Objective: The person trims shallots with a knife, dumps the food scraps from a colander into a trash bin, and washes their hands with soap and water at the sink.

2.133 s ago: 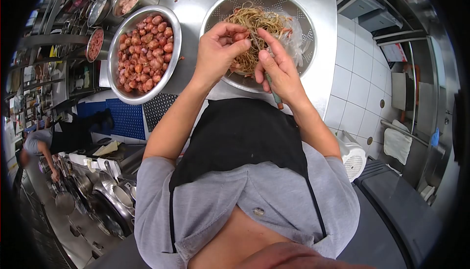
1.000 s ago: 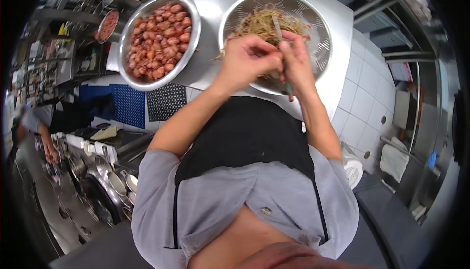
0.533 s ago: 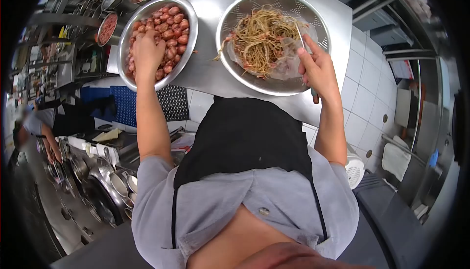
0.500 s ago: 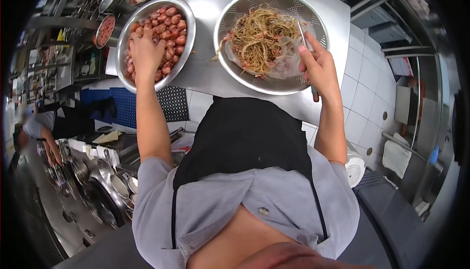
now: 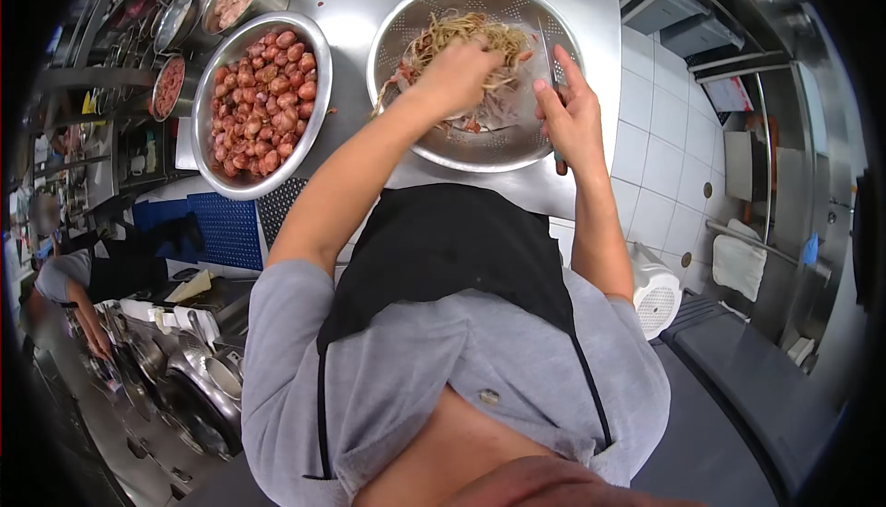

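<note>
My left hand (image 5: 459, 80) reaches into a perforated steel colander (image 5: 388, 46), its fingers curled round a tangle of straw-coloured stringy stalks (image 5: 484, 29). Beneath it lie reddish scraps and a crumpled clear plastic bag (image 5: 526, 59). Near the colander's right rim my right hand (image 5: 574, 115) grips a small knife (image 5: 560, 165) by its brown handle, blade pointing away from me. To the left stands an oval steel bowl (image 5: 321, 55) full of reddish-brown shallots (image 5: 263, 101), with neither hand in it.
On the steel table (image 5: 346, 9), pots of pale chopped food (image 5: 238, 1) and pinkish minced food (image 5: 169, 87) stand beyond the bowl. Another person (image 5: 78, 286) works at the far left near hanging pans. Tiled floor (image 5: 660, 129) lies right of the table.
My left hand has left the shallot bowl and moved right into the colander, lifting part of the stringy tangle. My right hand still holds the knife. The view has shifted slightly.
</note>
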A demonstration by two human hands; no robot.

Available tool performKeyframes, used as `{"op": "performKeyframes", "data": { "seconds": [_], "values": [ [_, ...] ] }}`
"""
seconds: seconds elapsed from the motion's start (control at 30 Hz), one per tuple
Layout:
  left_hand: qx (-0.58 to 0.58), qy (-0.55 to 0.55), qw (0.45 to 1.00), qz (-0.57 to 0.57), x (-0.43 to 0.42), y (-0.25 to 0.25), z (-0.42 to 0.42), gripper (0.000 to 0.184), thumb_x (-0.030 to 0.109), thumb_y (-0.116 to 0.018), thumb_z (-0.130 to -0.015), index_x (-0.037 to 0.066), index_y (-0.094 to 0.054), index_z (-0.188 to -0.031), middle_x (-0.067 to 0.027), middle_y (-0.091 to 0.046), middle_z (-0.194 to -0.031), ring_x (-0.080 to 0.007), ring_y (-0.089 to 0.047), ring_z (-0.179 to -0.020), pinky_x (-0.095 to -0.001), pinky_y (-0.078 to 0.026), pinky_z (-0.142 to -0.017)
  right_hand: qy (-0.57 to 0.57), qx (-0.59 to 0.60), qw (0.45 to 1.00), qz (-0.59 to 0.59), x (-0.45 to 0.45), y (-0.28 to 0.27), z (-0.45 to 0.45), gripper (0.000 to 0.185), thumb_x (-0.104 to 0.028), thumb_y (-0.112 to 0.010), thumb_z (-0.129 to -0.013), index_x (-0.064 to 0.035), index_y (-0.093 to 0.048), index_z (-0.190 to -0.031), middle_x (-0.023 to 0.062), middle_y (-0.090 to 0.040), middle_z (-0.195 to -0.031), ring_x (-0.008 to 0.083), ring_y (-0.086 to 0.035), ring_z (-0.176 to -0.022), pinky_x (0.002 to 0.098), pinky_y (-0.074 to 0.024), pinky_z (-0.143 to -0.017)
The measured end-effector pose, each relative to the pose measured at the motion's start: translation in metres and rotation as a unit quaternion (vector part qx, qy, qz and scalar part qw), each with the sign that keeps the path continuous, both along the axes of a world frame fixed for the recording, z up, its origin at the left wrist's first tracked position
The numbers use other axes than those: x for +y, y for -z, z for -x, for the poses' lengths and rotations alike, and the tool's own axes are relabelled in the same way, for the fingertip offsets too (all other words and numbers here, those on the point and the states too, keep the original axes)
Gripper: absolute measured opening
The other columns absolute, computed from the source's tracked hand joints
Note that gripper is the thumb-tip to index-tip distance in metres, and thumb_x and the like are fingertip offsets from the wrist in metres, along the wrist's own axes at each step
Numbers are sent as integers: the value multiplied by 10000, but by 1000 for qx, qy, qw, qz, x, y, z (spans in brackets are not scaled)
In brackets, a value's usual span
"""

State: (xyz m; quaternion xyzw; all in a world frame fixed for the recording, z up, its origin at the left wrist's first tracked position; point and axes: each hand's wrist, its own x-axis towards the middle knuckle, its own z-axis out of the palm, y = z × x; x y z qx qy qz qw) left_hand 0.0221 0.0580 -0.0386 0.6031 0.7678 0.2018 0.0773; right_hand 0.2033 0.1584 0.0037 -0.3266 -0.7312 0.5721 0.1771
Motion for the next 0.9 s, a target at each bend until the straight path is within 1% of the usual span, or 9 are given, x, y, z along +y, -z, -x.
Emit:
{"op": "performKeyframes", "data": {
  "seconds": [0.1, 0.17, 0.2, 0.3, 0.47, 0.57, 0.7, 0.73, 0.9],
  "values": [
    [-212, 7, 977, -10, -7, -25, 19, 356, -4, -664, -682, 47, -648, -1035, -110, -636, -1009, -302, -624, -956, -379, -493, -838, -11, 13, 1000, -21, 3, 1, -2, 612, -188, -638, -900, -20, -424, -1449, 31, -572, -605, 96, -533, -553, 268, -442, -541],
    [-400, 20, 916, -30, -15, -32, 32, 360, 16, -682, -677, 49, -650, -1034, -120, -639, -1006, -318, -626, -953, -371, -491, -858, -23, 2, 1000, -11, 3, -3, -3, 604, -183, -641, -894, -17, -437, -1438, 35, -575, -610, 103, -542, -562, 272, -449, -553],
    [-503, -39, 863, 1, -16, -31, 40, 374, 64, -720, -665, 41, -668, -1035, -139, -641, -1081, -337, -616, -1008, -378, -484, -893, -23, -2, 1000, -15, 2, -4, -3, 604, -180, -643, -891, -15, -441, -1435, 36, -576, -612, 107, -540, -561, 273, -451, -555],
    [-143, -26, 987, 64, -27, -34, 49, 399, 85, -722, -664, 39, -683, -1058, -177, -629, -1146, -344, -606, -1058, -388, -476, -931, -23, -21, 999, -42, 4, -9, 0, 608, -177, -656, -878, -12, -449, -1425, 52, -588, -627, 135, -553, -561, 283, -462, -570],
    [-19, -19, 999, 18, -38, -45, 34, 389, 199, -704, -702, 69, -705, -1069, -240, -555, -1295, -405, -545, -1141, -423, -443, -998, -6, -38, 976, -216, 4, -8, 6, 693, -179, -704, -834, 6, -409, -1434, 157, -670, -730, 284, -657, -628, 359, -519, -637],
    [-6, -10, 999, 34, -36, -49, 27, 376, 237, -696, -720, 67, -714, -1055, -237, -551, -1312, -419, -517, -1166, -437, -443, -1000, -17, 93, 923, -374, -3, 1, 29, 795, -196, -730, -806, 29, -334, -1458, 225, -689, -813, 385, -684, -729, 421, -542, -683],
    [101, -74, 991, 50, -39, -45, 30, 368, 281, -717, -733, 84, -725, -1043, -232, -546, -1320, -401, -521, -1147, -448, -452, -987, -142, -206, 901, -355, 3, 3, 40, 823, -13, -627, -756, 56, -247, -1482, 293, -662, -800, 438, -676, -751, 487, -545, -732],
    [135, -105, 984, 56, -40, -46, 33, 369, 293, -724, -735, 89, -728, -1042, -229, -543, -1323, -394, -526, -1138, -451, -455, -983, -130, -210, 898, -364, 4, 3, 37, 858, 62, -552, -706, 49, -216, -1494, 305, -652, -784, 449, -667, -732, 504, -536, -737],
    [175, -141, 974, -22, -44, -47, 24, 308, 215, -721, -741, 49, -718, -1001, -209, -582, -1249, -386, -531, -1118, -467, -471, -950, -76, -172, 942, -278, 10, -21, 7, 876, 35, -537, -720, -63, -212, -1528, 269, -659, -786, 448, -655, -757, 493, -512, -740]
  ]
}}
